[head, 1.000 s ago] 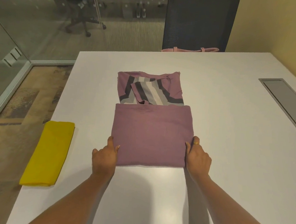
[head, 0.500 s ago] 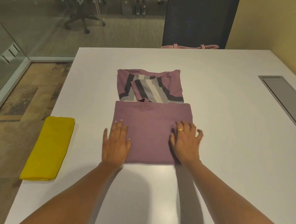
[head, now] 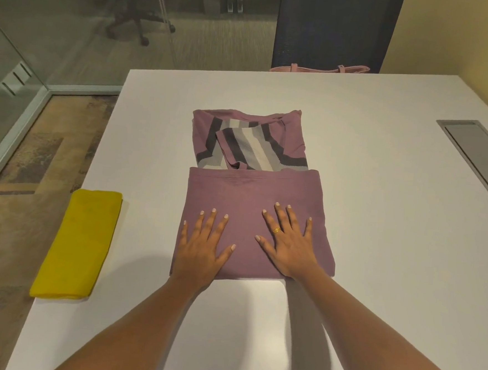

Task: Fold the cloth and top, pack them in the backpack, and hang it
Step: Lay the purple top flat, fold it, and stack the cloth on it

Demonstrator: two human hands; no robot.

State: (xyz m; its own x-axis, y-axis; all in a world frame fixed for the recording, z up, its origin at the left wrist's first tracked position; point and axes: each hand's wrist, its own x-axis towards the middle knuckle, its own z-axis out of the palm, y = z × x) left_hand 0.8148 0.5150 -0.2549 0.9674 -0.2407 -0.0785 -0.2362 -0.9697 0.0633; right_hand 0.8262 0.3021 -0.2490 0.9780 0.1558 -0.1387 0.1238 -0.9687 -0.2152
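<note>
- The top lies in the middle of the frame on the smooth, matte white surface; it is a soft mauve knit, partly folded, with its lower half doubled up into a neat near-rectangular panel.
- Above that panel the upper part of the top shows angular bands of dark grey, light grey and white, with a folded sleeve lying slantwise across them.
- The left hand rests palm down on the lower left part of the folded panel, its fingers spread apart and flat against the fabric; the heel of the hand sits at the panel's near edge.
- The right hand lies palm down on the lower right part of the same panel, fingers apart and stretched flat, with a small gold ring on one finger. Neither hand pinches or grips the fabric.
- The cloth, a plain mustard-yellow fabric folded into a long narrow rectangle, lies at the lower left of the frame along the left edge of the surface, well apart from the top.
- A pale pink strap-like edge shows just behind the far edge of the surface at upper centre; what it belongs to cannot be told.
- A grey rectangular recessed panel is set into the surface at the right edge of the frame.
- A dark mesh-textured chair back stands behind the surface at the top.
</note>
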